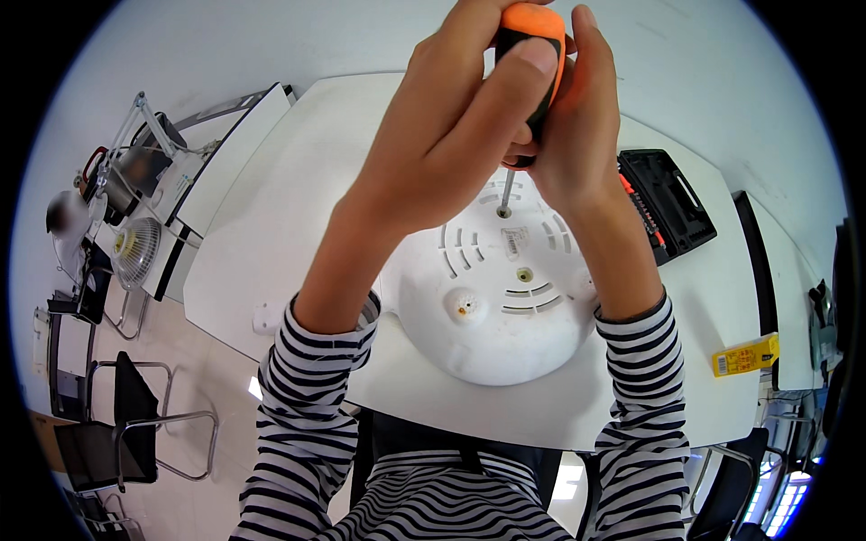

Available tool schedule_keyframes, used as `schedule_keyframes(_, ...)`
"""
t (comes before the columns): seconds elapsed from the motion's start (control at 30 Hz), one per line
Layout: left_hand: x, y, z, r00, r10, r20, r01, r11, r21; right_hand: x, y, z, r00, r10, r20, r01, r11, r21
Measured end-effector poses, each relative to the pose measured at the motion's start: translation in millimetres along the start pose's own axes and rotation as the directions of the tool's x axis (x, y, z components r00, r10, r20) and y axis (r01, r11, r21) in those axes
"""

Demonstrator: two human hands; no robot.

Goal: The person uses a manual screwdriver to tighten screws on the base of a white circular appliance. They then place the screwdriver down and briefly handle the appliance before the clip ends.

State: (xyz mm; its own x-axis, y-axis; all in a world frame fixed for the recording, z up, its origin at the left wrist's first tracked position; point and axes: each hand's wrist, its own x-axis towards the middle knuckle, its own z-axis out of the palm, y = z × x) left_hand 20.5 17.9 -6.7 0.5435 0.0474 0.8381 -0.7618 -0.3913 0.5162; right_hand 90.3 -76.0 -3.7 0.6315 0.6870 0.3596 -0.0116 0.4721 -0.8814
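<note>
Both my hands are wrapped round an orange and black screwdriver point(534, 20), held nearly upright. My left hand point(451, 135) grips the handle with its thumb along the side. My right hand point(582, 126) closes on the handle from the other side; part of its fingers is hidden. The metal shaft runs down into a recessed hole in a round white plastic base point(478, 352), which lies on the table with its vented underside up. The base has curved slots, a small label, another recessed hole and a round foot with a rusty spot. Its far part is hidden behind my hands.
A black tool case point(672, 203) with red-handled tools lies open at the right of the white table point(262, 225). Near the right edge is a yellow box point(746, 356). At the left are a fan point(135, 252), a person point(68, 221) and a black chair point(135, 406).
</note>
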Motion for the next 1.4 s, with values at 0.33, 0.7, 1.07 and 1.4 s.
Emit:
schedule_keyframes(0.33, 9, -23, -8, 0.968, 0.242, -0.057, -0.233, 0.962, 0.141, 25, 22, -40, 0.963, -0.11, 0.247, 0.157, 0.972, -0.177)
schedule_keyframes(0.7, 6, -15, 2, 0.895, 0.397, -0.202, -0.146, 0.691, 0.708, -1, -15, 23, 0.993, 0.017, -0.116, -0.03, 0.993, -0.113)
schedule_keyframes(1.07, 4, -16, -17, 0.912, 0.397, 0.107, -0.41, 0.862, 0.299, 20, 8, -21, 0.93, 0.054, 0.364, -0.175, 0.935, 0.308)
schedule_keyframes(1.4, 6, 16, -7, 0.992, 0.058, 0.115, -0.063, 0.997, 0.047, 22, 9, -38, 0.945, -0.128, 0.3, 0.142, 0.99, -0.025)
